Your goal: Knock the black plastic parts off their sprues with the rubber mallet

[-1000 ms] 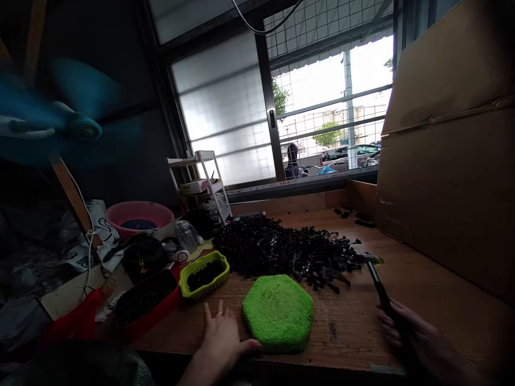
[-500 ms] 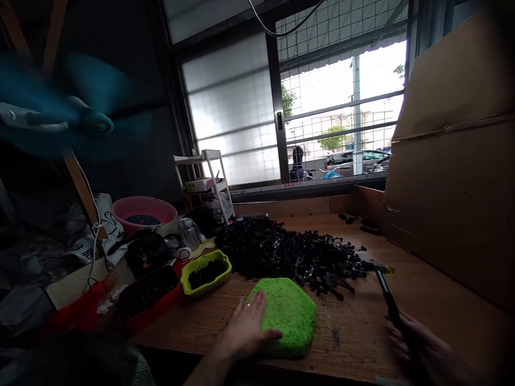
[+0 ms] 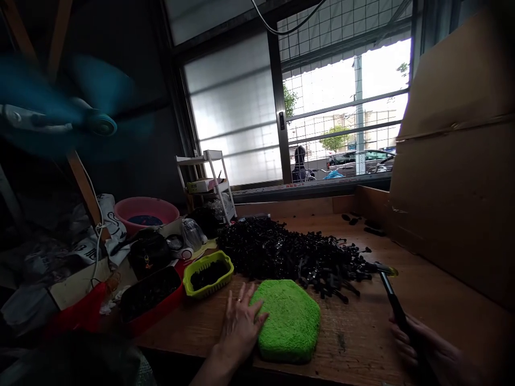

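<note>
My left hand lies with fingers spread at the left edge of a bright green fuzzy six-sided pad, its thumb side touching the pad. My right hand is wrapped round the black handle of a hammer, whose head has a yellow, see-through-looking tip pointing right. Behind the pad spreads a large heap of small black parts; what they are I cannot make out. The hammer head hangs beside the heap's right end.
A yellow-green basket and a red bin, both with black contents, stand at left. Farther back are a pink basin and a white rack. A fan spins at upper left. Cardboard walls the right side.
My left hand has slid left off the top of the green pad to its edge. My right hand keeps the hammer in nearly the same place. The view has shifted slightly.
</note>
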`<state>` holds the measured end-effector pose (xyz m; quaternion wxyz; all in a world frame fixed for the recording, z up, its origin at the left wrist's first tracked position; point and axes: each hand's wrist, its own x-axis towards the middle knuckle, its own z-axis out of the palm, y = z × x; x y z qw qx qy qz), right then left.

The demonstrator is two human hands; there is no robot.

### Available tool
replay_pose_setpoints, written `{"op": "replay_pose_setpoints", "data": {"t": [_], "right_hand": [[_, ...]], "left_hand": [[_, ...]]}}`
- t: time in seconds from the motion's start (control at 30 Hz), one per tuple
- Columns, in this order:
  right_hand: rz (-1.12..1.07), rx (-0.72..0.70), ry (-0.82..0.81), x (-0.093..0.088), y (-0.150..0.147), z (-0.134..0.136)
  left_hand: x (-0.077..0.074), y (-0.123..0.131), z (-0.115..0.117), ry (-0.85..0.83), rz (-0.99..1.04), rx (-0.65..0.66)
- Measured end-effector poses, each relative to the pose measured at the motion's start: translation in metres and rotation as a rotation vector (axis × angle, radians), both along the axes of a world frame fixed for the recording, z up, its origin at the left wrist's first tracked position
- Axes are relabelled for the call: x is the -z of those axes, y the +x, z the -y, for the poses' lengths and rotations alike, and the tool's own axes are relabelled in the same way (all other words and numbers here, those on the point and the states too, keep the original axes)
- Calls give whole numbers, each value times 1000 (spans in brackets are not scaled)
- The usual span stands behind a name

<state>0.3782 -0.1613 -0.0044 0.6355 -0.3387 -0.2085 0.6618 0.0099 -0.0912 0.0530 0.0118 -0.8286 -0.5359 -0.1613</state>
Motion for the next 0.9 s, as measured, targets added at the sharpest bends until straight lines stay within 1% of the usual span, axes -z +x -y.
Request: {"op": "replay_pose_setpoints", "data": {"t": [0.07,0.1,0.13,0.17,0.23,0.3,0.33,0.47,0.57,0.63,0.73,0.77,0.83,0.9], "right_hand": [[-6,-9,4,0,0,-1],[-11,-12,5,0,0,-1],[-17,-15,8,-1,-1,-1],[-22,-18,8,-2,-1,0],[-27,-15,4,-5,-3,1],[-25,-10,-7,-8,-5,1],[-22,-6,-11,-10,-6,2],[-13,-1,-18,-16,-9,3],[-8,-7,-7,-16,-9,4],[-7,-19,6,-14,-7,4],[-17,-34,22,-11,-5,4],[-23,-39,20,-9,-4,3],[-34,-43,16,-7,-3,2],[-43,-41,16,-7,-3,2]], "left_hand": [[1,-4,-4,44,-17,-175],[1,-7,-5,61,-7,-235],[1,-9,-6,72,21,-255],[0,-11,-7,78,66,-235],[-1,-9,-8,82,178,-126],[0,-2,-11,79,263,-35],[1,3,-14,69,280,-22],[8,21,-33,6,255,-69],[11,22,-44,-8,229,-112],[10,13,-46,12,211,-182],[9,-10,-45,53,194,-323],[9,-17,-44,55,194,-352],[9,-28,-44,40,211,-360],[11,-28,-43,26,249,-311]]}}
